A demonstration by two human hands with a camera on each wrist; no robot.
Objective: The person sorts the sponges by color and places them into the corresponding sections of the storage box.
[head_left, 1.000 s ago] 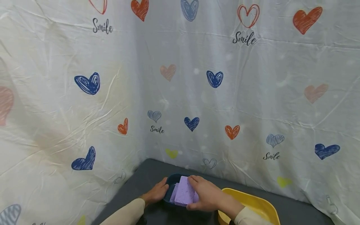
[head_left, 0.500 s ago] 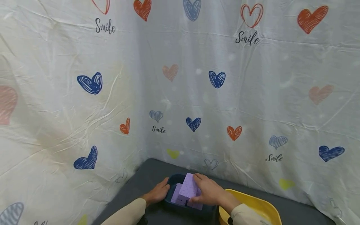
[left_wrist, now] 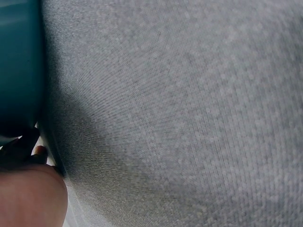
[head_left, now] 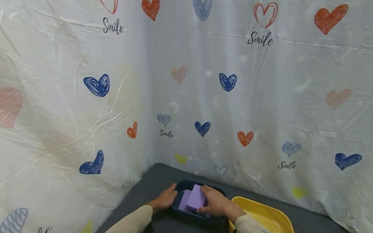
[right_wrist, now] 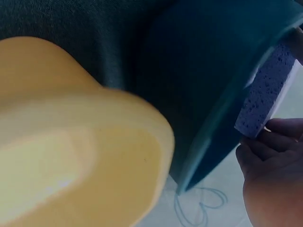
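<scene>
In the head view, my right hand [head_left: 217, 201] grips a purple sponge [head_left: 196, 196] within a dark teal plastic basin [head_left: 201, 220]. Beneath and beside it lie more purple sponges [head_left: 183, 201], partly covered by the held one. My left hand [head_left: 165, 198] holds the basin's left side at the rim. The right wrist view shows the fingers of my right hand [right_wrist: 274, 165] against a pitted purple sponge [right_wrist: 267, 90] inside the basin's rim. From the left wrist, only part of my left hand [left_wrist: 31, 194] appears, below the basin wall [left_wrist: 19, 66].
A yellow basin [head_left: 263, 215] stands to the right, close beside the teal one, under my right forearm. Both rest on a dark grey cloth-covered table [head_left: 157, 181]. Behind hangs a white curtain [head_left: 186, 97] printed with hearts.
My right hand raised and tilted the sponge, then lowered it within the teal basin. My left hand keeps its place at the rim. The head view has shifted slightly.
</scene>
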